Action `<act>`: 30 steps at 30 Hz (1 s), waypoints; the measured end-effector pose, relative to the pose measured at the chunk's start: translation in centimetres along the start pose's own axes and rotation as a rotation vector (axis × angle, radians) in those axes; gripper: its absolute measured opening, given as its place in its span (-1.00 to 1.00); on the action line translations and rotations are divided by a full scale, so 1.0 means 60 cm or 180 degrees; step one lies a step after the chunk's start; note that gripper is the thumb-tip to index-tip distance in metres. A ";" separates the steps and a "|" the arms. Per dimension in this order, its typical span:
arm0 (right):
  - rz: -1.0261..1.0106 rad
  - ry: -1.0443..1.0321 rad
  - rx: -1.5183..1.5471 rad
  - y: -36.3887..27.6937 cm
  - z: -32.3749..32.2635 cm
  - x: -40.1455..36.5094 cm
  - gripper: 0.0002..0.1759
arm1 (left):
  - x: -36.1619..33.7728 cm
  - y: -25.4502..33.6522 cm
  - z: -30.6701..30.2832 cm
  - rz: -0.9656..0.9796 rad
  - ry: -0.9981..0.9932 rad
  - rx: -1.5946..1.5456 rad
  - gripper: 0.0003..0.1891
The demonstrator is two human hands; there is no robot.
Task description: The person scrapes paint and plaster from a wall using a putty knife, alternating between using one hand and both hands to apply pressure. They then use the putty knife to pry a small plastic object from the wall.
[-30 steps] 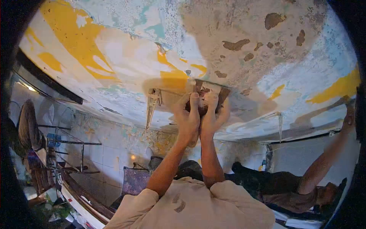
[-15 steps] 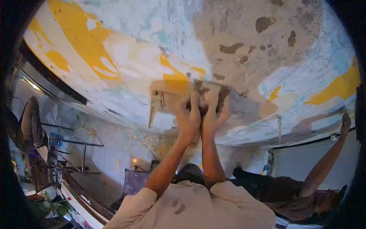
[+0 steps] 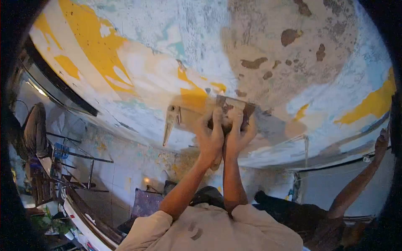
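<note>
Both my hands are raised in the middle, side by side against the patchy, peeling painted surface (image 3: 201, 42). A flat, dark brown piece (image 3: 248, 109) with a straight upper edge is held between them, flat near the surface. My left hand (image 3: 210, 133) grips its left part, the thumb pointing up. Beside it, my right hand (image 3: 241, 130) has its fingers bent round the right part. The undersides of the fingers are partly hidden. Just left of my hands, a narrow pale wedge-shaped fixture (image 3: 170, 124) sticks out from the surface.
At the right, another person's raised arm (image 3: 359, 180) reaches the surface. Another person's leg (image 3: 36, 129) shows at the far left, near a dark metal frame (image 3: 91, 173). A purple-grey chair (image 3: 146, 203) and a long white-edged board (image 3: 86, 226) stand lower left.
My hands and the flat piece are less blurred, and sit slightly lower in view. The whole view has shifted a little. The other person's raised arm at the right appears slightly lower.
</note>
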State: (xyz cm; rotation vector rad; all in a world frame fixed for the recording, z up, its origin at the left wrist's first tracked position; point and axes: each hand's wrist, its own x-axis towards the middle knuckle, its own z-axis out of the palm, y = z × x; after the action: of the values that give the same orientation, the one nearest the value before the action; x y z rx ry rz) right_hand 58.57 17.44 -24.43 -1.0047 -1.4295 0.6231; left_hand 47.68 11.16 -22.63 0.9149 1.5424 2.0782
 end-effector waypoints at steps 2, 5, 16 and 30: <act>-0.0031 -0.0024 -0.0003 0.005 -0.006 0.018 -0.37 | 0.003 -0.005 0.009 0.0173 0.0086 -0.0064 -0.65; 0.0018 -0.0049 -0.0071 0.005 -0.013 0.015 -0.38 | 0.007 0.011 0.002 0.0146 0.0214 0.0153 -0.65; -0.0144 0.0025 -0.0047 -0.012 -0.017 0.032 -0.39 | 0.014 0.015 0.005 -0.0027 0.0011 -0.0310 -0.63; -0.0264 0.0127 -0.0141 -0.029 -0.028 0.080 -0.41 | 0.026 0.074 0.017 0.0142 0.0023 -0.0543 -0.60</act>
State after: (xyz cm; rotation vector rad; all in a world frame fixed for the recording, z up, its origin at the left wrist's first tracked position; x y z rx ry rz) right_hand 60.28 20.41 -20.28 -0.9822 -1.4474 0.5102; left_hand 47.59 11.49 -17.82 0.8872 1.3346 2.2070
